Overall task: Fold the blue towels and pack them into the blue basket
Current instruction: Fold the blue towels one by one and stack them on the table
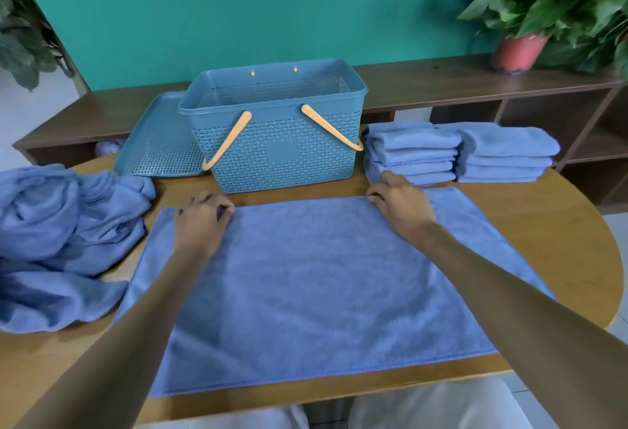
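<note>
A blue towel (pixel 306 285) lies spread flat on the round wooden table (pixel 560 258) in front of me. My left hand (pixel 200 221) pinches its far edge left of the middle. Along the same far edge, my right hand (pixel 401 204) pinches the cloth right of the middle. The blue basket (pixel 278 146) with orange handles stands open just behind the towel, and I see nothing inside it. Two stacks of folded blue towels (pixel 458 153) sit to its right. A heap of unfolded blue towels (pixel 64 238) lies at the left.
The basket's blue lid (pixel 159 143) leans against the basket's left side. A low wooden shelf unit (pixel 509 88) runs along the teal wall behind the table. A potted plant (pixel 523 47) stands on it at the right.
</note>
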